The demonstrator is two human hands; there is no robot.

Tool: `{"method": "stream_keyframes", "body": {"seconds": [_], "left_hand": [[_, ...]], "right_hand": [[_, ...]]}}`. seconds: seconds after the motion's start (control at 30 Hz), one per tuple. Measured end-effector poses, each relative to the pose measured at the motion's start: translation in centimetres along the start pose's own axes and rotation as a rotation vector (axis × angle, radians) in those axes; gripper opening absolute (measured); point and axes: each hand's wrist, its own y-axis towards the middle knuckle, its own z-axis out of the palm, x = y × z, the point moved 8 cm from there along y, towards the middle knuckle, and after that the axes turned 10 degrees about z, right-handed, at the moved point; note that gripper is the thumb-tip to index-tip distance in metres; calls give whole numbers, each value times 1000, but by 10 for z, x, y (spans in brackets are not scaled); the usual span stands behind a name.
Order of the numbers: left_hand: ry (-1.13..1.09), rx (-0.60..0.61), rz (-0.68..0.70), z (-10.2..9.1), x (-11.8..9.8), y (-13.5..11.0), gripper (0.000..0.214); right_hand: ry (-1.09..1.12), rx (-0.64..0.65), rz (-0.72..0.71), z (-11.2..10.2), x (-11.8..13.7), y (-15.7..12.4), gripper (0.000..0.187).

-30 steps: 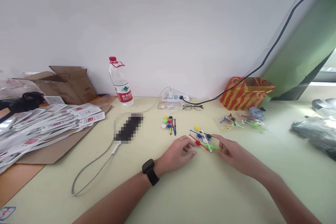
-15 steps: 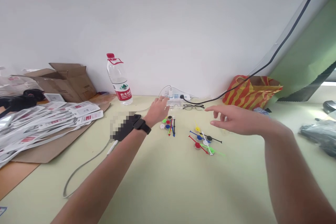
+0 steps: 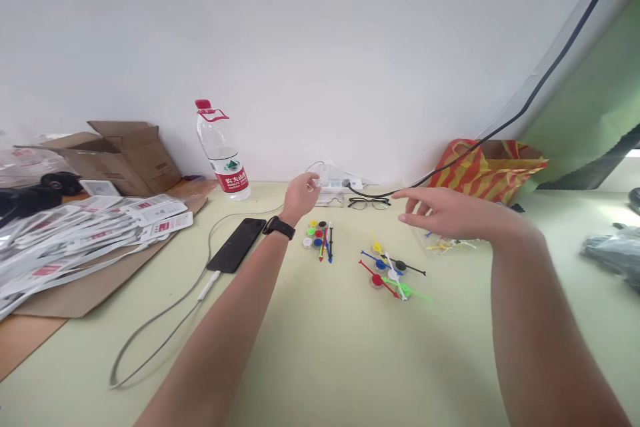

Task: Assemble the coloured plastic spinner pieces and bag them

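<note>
My left hand (image 3: pixel 301 194), with a black watch on its wrist, is at the back of the table beside a clear plastic box (image 3: pixel 331 200). Its fingers are curled together; whatever they may hold cannot be made out. Over the right side hovers my right hand (image 3: pixel 431 208), index finger stretched out and the others loosely bent, holding nothing. Below it lie several spinner pieces with coloured arrows fitted on round bases, among them a red spinner (image 3: pixel 377 280) and a yellow spinner (image 3: pixel 377 247). Between the hands sit several loose round bases (image 3: pixel 318 242) and a bunch of arrows (image 3: pixel 330 247).
Behind the hands are eyeglasses (image 3: pixel 369 203) and a power strip (image 3: pixel 355 183). A phone (image 3: pixel 237 245) on a cable, a water bottle (image 3: pixel 226 160), a pile of white tags (image 3: pixel 115 227) and a carton (image 3: pixel 125 157) stand left. A red-yellow bag (image 3: pixel 450 167) is at the right.
My left hand has turned and its fingers, spread before, are now curled. My right hand has barely moved. The view has shifted slightly, showing more small parts under the right hand.
</note>
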Motion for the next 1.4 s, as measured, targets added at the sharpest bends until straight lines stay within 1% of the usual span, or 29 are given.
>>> {"method": "stream_keyframes", "body": {"seconds": [0.07, 0.1, 0.13, 0.17, 0.2, 0.23, 0.27, 0.3, 0.33, 0.43, 0.53, 0.63, 0.7, 0.8, 0.87, 0.97, 1.03, 1.1, 1.17, 1.2, 1.23, 1.27, 1.37, 1.4], "left_hand": [[-72, -27, -1, -11, -21, -2, 28], [-141, -34, 4, -16, -33, -4, 27], [-347, -62, -6, -19, -44, -7, 26], [-538, -69, -13, -20, -56, -11, 26], [-667, -65, -23, -21, -66, -14, 29], [-730, -75, -35, -22, -74, -17, 31], [-747, -78, -36, -24, -80, -20, 33], [-743, -72, -29, -24, -86, -22, 33], [-738, -56, -30, -24, -90, -24, 33], [-692, 52, -45, -17, -92, -27, 34], [-648, 155, -42, -12, -88, -28, 43], [-688, 215, -43, -7, -81, -27, 45], [-748, 196, -65, -5, -75, -26, 47], [-832, 107, -87, -4, -69, -24, 51], [-854, 66, -86, -5, -67, -24, 53], [-863, 76, -82, -6, -66, -25, 58], [-863, 133, -91, -5, -64, -27, 59], [-843, 202, -98, -4, -63, -28, 52], [-804, 239, -87, -5, -62, -29, 47], [-783, 249, -75, -6, -62, -29, 46], [-765, 261, -61, -6, -62, -29, 45], [-751, 290, -45, -4, -64, -30, 43], [-733, 461, -1, 6, -73, -37, 39], [-732, 512, 13, 9, -76, -40, 37]], "right_hand": [[96, -15, -31, 5, 12, 8, 65], [184, -27, -42, 9, 19, 14, 76], [292, -21, -51, 15, 26, 19, 87], [411, 18, -55, 24, 34, 25, 95], [539, 61, -59, 33, 40, 30, 100], [671, 104, -68, 42, 47, 34, 107], [790, 145, -75, 50, 53, 38, 115], [882, 137, -65, 54, 55, 42, 123], [944, 92, -45, 56, 54, 45, 126], [987, -30, -38, 57, 51, 51, 121], [960, -100, -97, 53, 51, 54, 112], [944, -166, -111, 49, 49, 53, 110], [943, -149, -97, 50, 49, 52, 116], [941, -18, -98, 59, 55, 50, 127], [932, 46, -100, 63, 58, 48, 129], [903, 91, -95, 63, 54, 48, 126], [871, 139, -100, 62, 50, 47, 123], [814, 203, -101, 62, 46, 45, 120], [729, 264, -99, 65, 44, 42, 113], [691, 273, -99, 65, 43, 42, 107], [669, 253, -101, 63, 43, 42, 100], [665, 204, -106, 60, 42, 43, 92], [734, -28, -119, 41, 40, 47, 67], [757, -82, -123, 37, 39, 48, 61]]}}
